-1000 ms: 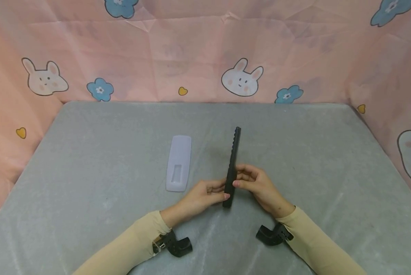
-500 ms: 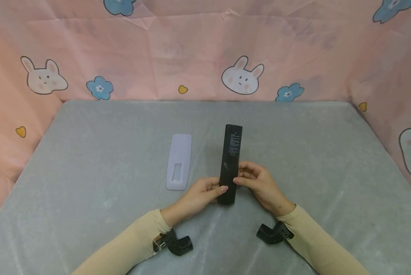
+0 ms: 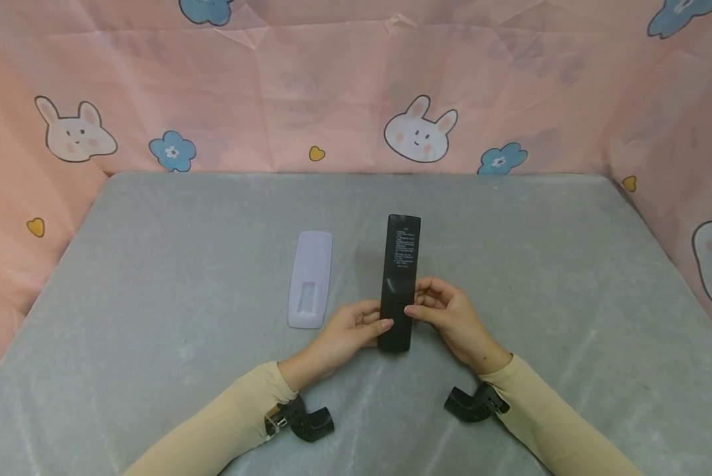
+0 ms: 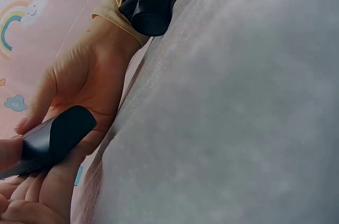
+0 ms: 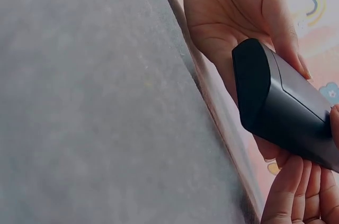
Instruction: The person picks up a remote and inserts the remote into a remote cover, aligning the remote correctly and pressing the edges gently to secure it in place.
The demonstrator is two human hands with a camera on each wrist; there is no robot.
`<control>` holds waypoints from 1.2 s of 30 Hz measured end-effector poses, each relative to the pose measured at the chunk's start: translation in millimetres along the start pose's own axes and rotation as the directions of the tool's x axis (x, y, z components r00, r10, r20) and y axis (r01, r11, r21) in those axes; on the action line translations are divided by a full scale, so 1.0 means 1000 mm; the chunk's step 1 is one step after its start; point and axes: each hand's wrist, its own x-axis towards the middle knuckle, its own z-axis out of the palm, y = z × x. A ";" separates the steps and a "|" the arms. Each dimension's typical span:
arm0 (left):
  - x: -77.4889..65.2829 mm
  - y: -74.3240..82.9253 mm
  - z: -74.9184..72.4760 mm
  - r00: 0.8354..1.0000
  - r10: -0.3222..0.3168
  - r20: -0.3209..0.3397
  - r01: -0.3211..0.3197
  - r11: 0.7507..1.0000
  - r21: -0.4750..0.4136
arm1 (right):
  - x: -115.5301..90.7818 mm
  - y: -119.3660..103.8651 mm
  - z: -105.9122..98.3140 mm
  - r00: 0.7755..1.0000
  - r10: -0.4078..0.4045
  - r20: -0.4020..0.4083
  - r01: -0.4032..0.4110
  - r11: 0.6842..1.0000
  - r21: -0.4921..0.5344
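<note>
The left hand (image 3: 352, 327) and right hand (image 3: 451, 317) grip 1 long, black, bar-shaped plastic remote control (image 3: 401, 274) from opposite sides, white-printed face toward the head view. The remote control is raised above the grey, soft-napped cloth table surface (image 3: 183, 284). Left of it lies 1 pale-lilac, elongated, recessed plastic piece (image 3: 314, 261).

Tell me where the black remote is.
In the head view, the black remote is slightly right of centre, held by the left hand and right hand; the pale lavender piece lies to its left on grey cloth.
</note>
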 end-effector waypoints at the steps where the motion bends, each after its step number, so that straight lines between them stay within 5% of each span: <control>1: 0.000 0.000 0.000 1.000 -0.002 0.001 0.002 1.000 -0.004 | 0.000 0.000 0.000 1.000 0.001 -0.001 -0.001 1.000 -0.002; 36: 0.002 -0.004 -0.004 0.999 -0.043 -0.008 0.043 0.999 0.014 | -0.002 -0.004 0.003 0.998 0.047 0.038 -0.046 0.998 -0.038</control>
